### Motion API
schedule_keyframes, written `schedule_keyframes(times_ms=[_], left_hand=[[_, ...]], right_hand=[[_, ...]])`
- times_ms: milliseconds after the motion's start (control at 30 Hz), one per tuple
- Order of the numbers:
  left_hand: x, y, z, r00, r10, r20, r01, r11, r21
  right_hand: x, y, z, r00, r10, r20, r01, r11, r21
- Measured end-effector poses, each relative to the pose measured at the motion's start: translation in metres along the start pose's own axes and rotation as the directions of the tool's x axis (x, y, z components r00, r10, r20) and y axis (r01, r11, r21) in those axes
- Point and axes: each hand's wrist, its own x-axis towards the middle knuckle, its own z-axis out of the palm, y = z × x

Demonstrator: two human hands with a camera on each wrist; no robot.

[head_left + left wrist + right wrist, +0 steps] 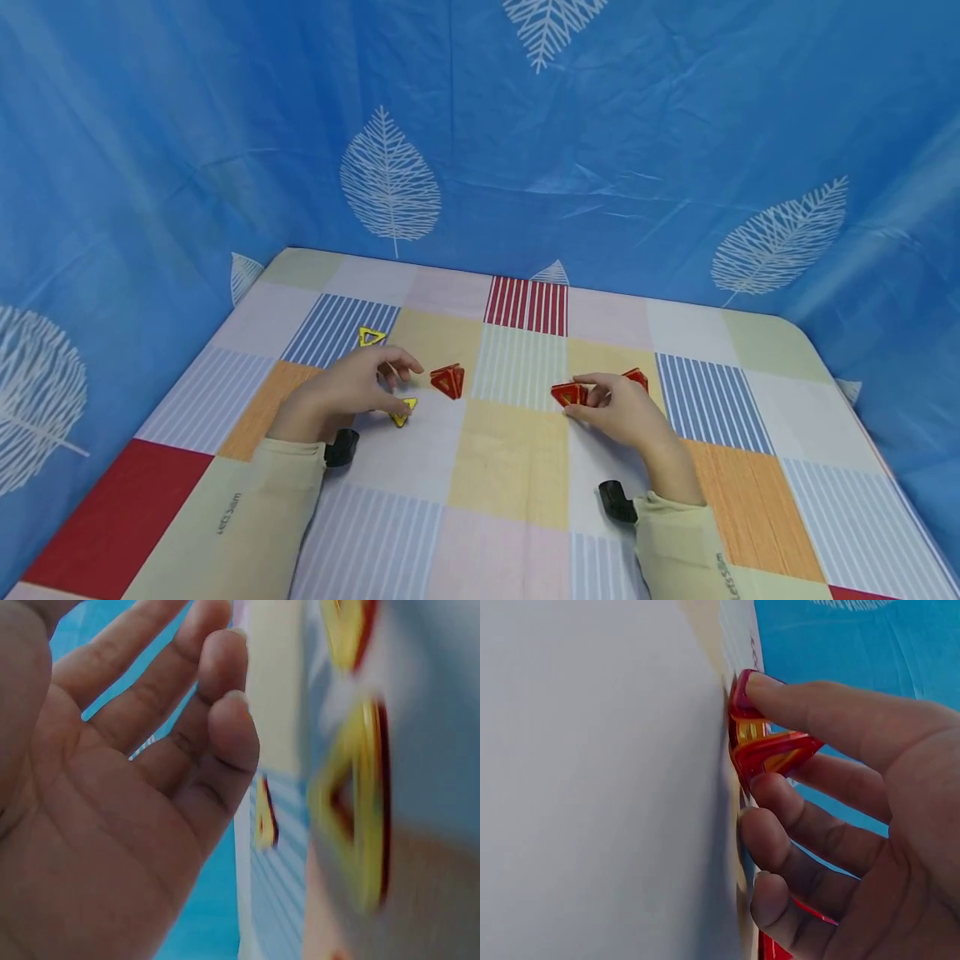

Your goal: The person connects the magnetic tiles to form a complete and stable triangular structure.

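Note:
My right hand (pixel 621 406) pinches a red pyramid made of triangular building tiles (pixel 567 395) between thumb and fingertips. In the right wrist view this pyramid (pixel 742 761) is close to the cloth, with translucent red and orange sides. A second red tile piece (pixel 636 377) lies behind the right hand's fingers. On the left, my left hand (pixel 356 383) hovers with loosely bent fingers, its thumb over a yellow triangular tile (pixel 402 420). The left wrist view has the palm and fingers apart from a blurred yellow tile (pixel 367 802).
A red tile pyramid (pixel 447 381) stands just right of the left hand. Beyond that hand lies another yellow triangular tile (pixel 363 337). A patchwork cloth (pixel 510 467) covers the table, and a blue curtain with white leaves (pixel 600 167) surrounds its back and sides.

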Motion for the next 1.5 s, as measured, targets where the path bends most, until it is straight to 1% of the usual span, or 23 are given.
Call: schedule_keyframes(times_ms=[67,167,200,300,433,533,633,733,833,900,967,1000,1067,1133,1233,1267,1367,1400,1433,1467,1500], left_hand=[[-0.005,-0.005,-0.007,1.000,-0.013,-0.001,0.013,0.999,0.044],[-0.010,-0.012,-0.017,0.999,-0.032,-0.011,0.033,0.989,0.142],[-0.012,-0.014,-0.019,0.999,-0.046,-0.012,0.047,0.987,0.152],[-0.016,-0.019,-0.024,0.996,-0.091,-0.005,0.091,0.987,0.131],[-0.018,-0.027,-0.028,0.998,-0.056,0.003,0.055,0.987,0.151],[-0.020,-0.032,-0.031,0.998,-0.057,-0.003,0.056,0.984,0.167],[-0.021,-0.035,-0.032,0.994,-0.106,-0.019,0.108,0.983,0.150],[-0.021,-0.038,-0.034,0.993,-0.113,-0.024,0.115,0.982,0.152],[-0.023,-0.041,-0.035,0.992,-0.124,-0.027,0.127,0.985,0.116],[-0.024,-0.041,-0.035,0.989,-0.145,-0.028,0.146,0.987,0.063],[-0.025,-0.041,-0.035,0.987,-0.155,-0.029,0.156,0.987,0.032],[-0.026,-0.042,-0.035,0.987,-0.156,-0.030,0.157,0.987,0.023],[-0.026,-0.043,-0.036,0.990,-0.137,-0.029,0.138,0.990,0.035],[-0.026,-0.044,-0.037,0.994,-0.110,-0.029,0.112,0.991,0.068],[-0.026,-0.042,-0.036,0.993,-0.111,-0.032,0.114,0.990,0.081],[-0.027,-0.040,-0.036,0.991,-0.129,-0.030,0.131,0.990,0.059],[-0.026,-0.029,-0.032,0.985,-0.167,-0.045,0.168,0.985,0.028],[-0.026,-0.025,-0.030,0.986,-0.160,-0.046,0.161,0.987,0.027],[-0.024,-0.020,-0.028,0.990,-0.132,-0.045,0.134,0.990,0.047],[-0.023,-0.014,-0.025,0.994,-0.101,-0.044,0.104,0.992,0.069],[-0.021,-0.010,-0.021,0.998,-0.051,-0.041,0.055,0.993,0.109]], right_hand=[[0.000,0.003,-0.001,1.000,0.013,-0.021,-0.013,1.000,-0.005],[0.000,0.007,-0.004,0.999,0.017,-0.041,-0.017,1.000,-0.002],[0.000,0.008,-0.005,0.999,0.018,-0.045,-0.018,1.000,0.001],[0.000,0.012,-0.007,0.998,0.030,-0.056,-0.030,1.000,0.010],[-0.002,0.016,-0.010,0.997,0.055,-0.058,-0.054,0.998,0.018],[-0.003,0.019,-0.011,0.996,0.064,-0.063,-0.062,0.998,0.022],[-0.003,0.022,-0.012,0.995,0.067,-0.069,-0.065,0.998,0.021],[-0.003,0.022,-0.013,0.996,0.065,-0.069,-0.064,0.998,0.022],[-0.003,0.022,-0.012,0.996,0.067,-0.066,-0.065,0.998,0.024],[-0.003,0.021,-0.012,0.995,0.071,-0.065,-0.070,0.997,0.025],[-0.002,0.021,-0.012,0.995,0.075,-0.067,-0.073,0.997,0.024],[-0.002,0.021,-0.011,0.995,0.076,-0.068,-0.075,0.997,0.024],[-0.002,0.021,-0.011,0.995,0.078,-0.069,-0.077,0.997,0.024],[-0.002,0.021,-0.011,0.994,0.080,-0.068,-0.079,0.997,0.025],[-0.001,0.021,-0.011,0.994,0.086,-0.062,-0.085,0.996,0.021],[-0.001,0.021,-0.011,0.994,0.088,-0.060,-0.087,0.996,0.018],[-0.001,0.020,-0.011,0.994,0.093,-0.056,-0.093,0.996,0.006],[-0.001,0.020,-0.011,0.994,0.093,-0.056,-0.093,0.996,0.002],[0.000,0.019,-0.011,0.994,0.093,-0.057,-0.093,0.996,-0.002],[0.000,0.019,-0.011,0.994,0.091,-0.057,-0.092,0.996,-0.005],[0.000,0.019,-0.011,0.994,0.089,-0.058,-0.090,0.996,-0.007]])
